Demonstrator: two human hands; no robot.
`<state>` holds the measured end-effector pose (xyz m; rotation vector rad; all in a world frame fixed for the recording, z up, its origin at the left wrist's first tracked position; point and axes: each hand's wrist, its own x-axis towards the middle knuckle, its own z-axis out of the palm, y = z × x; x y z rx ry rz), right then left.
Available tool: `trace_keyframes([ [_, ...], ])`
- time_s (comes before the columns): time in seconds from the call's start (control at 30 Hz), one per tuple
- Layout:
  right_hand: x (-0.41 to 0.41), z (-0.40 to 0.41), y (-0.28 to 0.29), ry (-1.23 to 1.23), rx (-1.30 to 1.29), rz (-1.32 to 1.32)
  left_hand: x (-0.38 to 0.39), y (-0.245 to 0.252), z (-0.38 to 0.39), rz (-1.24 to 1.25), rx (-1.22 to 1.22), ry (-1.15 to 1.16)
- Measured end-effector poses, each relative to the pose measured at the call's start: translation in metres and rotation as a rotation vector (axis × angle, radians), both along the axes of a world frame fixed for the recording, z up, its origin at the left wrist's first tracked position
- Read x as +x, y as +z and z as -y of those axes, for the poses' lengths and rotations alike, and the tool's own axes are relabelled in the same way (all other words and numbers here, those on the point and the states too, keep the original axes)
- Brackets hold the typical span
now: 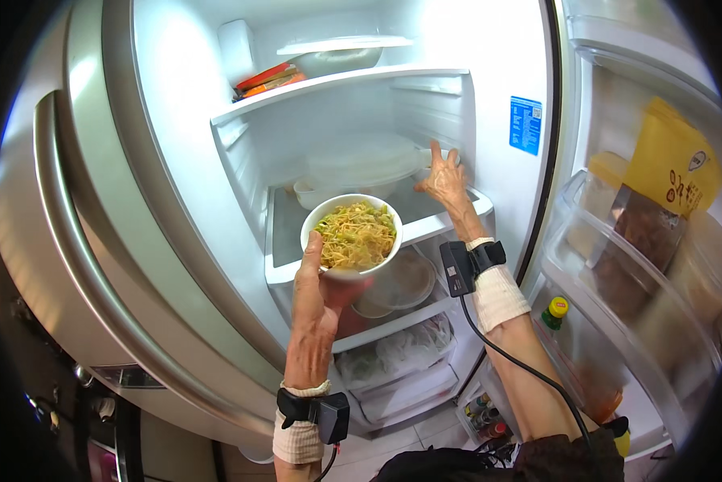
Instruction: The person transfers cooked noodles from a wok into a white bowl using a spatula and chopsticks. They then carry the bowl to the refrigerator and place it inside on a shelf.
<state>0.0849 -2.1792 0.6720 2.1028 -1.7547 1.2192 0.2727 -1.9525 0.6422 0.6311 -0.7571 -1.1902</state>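
Observation:
My left hand (314, 295) holds a white bowl (308, 220) of shredded, noodle-like food with green pieces (358, 235) in front of the open refrigerator. The thumb lies on the bowl's rim and the other fingers are partly hidden beneath it. My right hand (446, 178) reaches over the middle glass shelf with fingers spread, beside a small white bowl (432, 158) at the back right. Whether it touches that bowl cannot be told. A translucent domed cover (361, 159) sits on the shelf left of this hand, with a white dish (312, 196) below it.
The refrigerator's open door (632, 253) at right holds a yellow package (674, 159) and bottles. The steel door with its long handle (65, 199) stands at left. A lidded round container (403, 280) sits on the lower shelf, above a drawer with plastic bags (400, 355).

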Motion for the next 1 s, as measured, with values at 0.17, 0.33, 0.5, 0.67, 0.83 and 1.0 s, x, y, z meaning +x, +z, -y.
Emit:
trace_keyframes([
  [0.17,0.003,0.038,-0.020,0.040,-0.054,-0.011,0.008,0.004,0.015,0.006,0.045,0.046],
  [0.33,-0.002,0.055,-0.020,0.002,-0.044,-0.027,0.013,-0.002,0.032,-0.003,0.051,0.028],
  [0.5,0.009,0.073,-0.020,0.049,-0.011,-0.073,0.019,0.008,0.032,0.020,0.066,0.059],
  [0.67,0.002,0.096,-0.018,0.078,0.053,-0.134,0.025,0.006,0.044,0.040,0.056,0.078],
  [0.83,0.011,0.101,-0.009,0.279,0.105,-0.178,0.031,0.008,0.049,0.074,0.105,0.089],
  [1.0,0.025,0.105,-0.007,0.376,0.035,-0.156,0.028,0.016,0.052,0.113,0.156,0.140],
])
